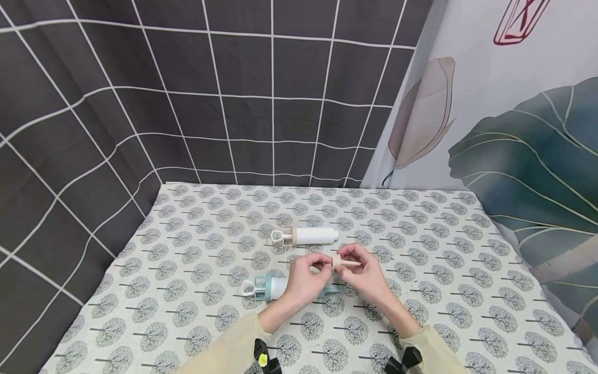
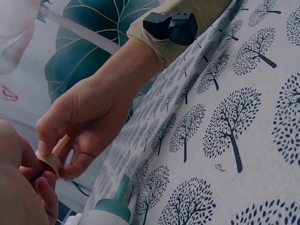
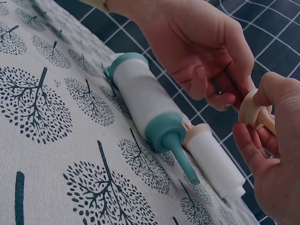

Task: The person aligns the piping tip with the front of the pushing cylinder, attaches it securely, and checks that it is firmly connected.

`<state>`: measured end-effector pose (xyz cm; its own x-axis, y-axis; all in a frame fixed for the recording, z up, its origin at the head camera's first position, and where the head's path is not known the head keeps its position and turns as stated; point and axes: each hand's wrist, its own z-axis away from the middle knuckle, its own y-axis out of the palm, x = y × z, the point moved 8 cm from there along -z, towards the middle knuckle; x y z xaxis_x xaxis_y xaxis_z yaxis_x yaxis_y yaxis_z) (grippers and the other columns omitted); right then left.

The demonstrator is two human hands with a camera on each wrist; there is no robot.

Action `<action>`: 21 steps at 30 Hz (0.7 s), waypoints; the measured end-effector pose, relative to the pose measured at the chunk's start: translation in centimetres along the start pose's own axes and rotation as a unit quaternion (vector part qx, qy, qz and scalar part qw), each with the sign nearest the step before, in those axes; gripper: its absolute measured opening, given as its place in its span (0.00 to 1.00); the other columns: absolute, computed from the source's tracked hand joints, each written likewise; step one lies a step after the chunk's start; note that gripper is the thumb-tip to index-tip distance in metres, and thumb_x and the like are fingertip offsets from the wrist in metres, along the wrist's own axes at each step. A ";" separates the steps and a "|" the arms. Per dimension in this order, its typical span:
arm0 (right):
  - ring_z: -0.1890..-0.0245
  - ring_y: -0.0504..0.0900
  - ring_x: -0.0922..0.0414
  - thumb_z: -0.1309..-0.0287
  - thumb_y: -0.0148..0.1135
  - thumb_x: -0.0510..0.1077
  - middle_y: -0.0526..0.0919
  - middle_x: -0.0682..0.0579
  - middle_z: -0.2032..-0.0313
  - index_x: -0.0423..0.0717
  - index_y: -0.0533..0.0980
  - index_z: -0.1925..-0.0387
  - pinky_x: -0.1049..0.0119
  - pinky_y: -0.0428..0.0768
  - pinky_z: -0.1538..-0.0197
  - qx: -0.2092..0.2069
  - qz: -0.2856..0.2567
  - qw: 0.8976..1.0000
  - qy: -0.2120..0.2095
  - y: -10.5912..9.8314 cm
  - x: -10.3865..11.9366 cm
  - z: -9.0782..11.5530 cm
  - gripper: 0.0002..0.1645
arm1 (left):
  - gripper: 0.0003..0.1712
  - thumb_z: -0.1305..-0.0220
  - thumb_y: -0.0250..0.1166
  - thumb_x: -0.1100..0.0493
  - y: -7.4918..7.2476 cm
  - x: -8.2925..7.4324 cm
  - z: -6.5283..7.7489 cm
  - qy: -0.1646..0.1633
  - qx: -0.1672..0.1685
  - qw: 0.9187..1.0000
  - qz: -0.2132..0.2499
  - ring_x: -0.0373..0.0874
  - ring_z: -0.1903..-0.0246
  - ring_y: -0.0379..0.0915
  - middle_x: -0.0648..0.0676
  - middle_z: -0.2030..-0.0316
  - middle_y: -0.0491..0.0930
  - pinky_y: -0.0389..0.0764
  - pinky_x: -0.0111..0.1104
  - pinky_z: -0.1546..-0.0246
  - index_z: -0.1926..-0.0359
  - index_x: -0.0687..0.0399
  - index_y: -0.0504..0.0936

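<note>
Both hands meet over the table at a beige nozzle cap [image 1: 337, 261], a round ring with a narrow spout. My right hand [image 1: 364, 271] pinches its ring between thumb and fingers, the spout pointing right along the palm. The thumb and index finger of my left hand [image 1: 306, 278] pinch the ring's open side. Under the left forearm lies a white icing syringe [image 3: 143, 91] with a teal collar, a teal nozzle [image 3: 180, 159] and a ring handle [image 1: 248, 288]. Behind the hands lies a second white syringe [image 1: 315, 236], with a beige collar and no nozzle on its end.
The table is covered by a white cloth [image 1: 196, 306] printed with dark trees. A dark checked curtain [image 1: 243, 67] hangs behind and to the left; a leaf-patterned curtain [image 1: 528, 156] hangs on the right. Black wrist cameras [image 1: 267, 358] sit on both sleeves.
</note>
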<state>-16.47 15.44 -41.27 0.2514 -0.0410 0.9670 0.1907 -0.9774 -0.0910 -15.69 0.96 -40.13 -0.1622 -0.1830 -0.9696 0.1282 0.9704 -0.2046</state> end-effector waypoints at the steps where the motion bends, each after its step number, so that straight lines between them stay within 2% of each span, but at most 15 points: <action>1: 0.60 0.82 0.55 0.49 0.63 0.24 0.79 0.37 0.59 0.24 0.71 0.52 0.66 0.83 0.55 -0.001 0.001 1.000 -0.001 0.0 0.0 0.0 0.20 | 0.09 0.44 0.64 0.71 0.0 0.0 0.0 -0.002 0.001 1.000 0.001 0.39 0.69 0.74 0.48 0.71 0.81 0.77 0.28 0.71 0.62 0.61 0.87; 13: 0.63 0.83 0.55 0.48 0.60 0.24 0.80 0.36 0.60 0.24 0.71 0.52 0.66 0.83 0.57 -0.009 -0.005 1.000 0.023 -0.3 -0.3 0.1 0.20 | 0.10 0.42 0.64 0.70 -0.2 0.2 -0.1 -0.012 0.006 1.000 0.005 0.40 0.66 0.75 0.51 0.67 0.83 0.78 0.27 0.69 0.60 0.59 0.87; 17: 0.63 0.83 0.55 0.47 0.61 0.24 0.80 0.36 0.60 0.24 0.71 0.51 0.66 0.83 0.57 -0.012 -0.006 1.000 0.025 -0.4 -0.2 0.1 0.19 | 0.10 0.43 0.64 0.70 -0.4 0.1 -0.3 -0.005 0.010 1.000 0.008 0.40 0.68 0.76 0.54 0.67 0.84 0.76 0.26 0.72 0.60 0.59 0.87; 21: 0.66 0.84 0.50 0.47 0.61 0.25 0.79 0.31 0.59 0.24 0.71 0.51 0.64 0.84 0.59 -0.005 -0.018 1.000 0.022 -0.4 -0.1 0.1 0.20 | 0.09 0.43 0.66 0.69 -1.2 -0.1 -0.9 0.013 0.008 1.000 -0.006 0.40 0.70 0.77 0.51 0.68 0.84 0.78 0.27 0.76 0.60 0.60 0.86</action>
<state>-16.45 15.87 -41.38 0.2023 -0.0137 0.9792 0.1890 -0.9806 -0.0528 -16.67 -0.06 -39.65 -0.1888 -0.1897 -0.9635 0.1417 0.9656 -0.2179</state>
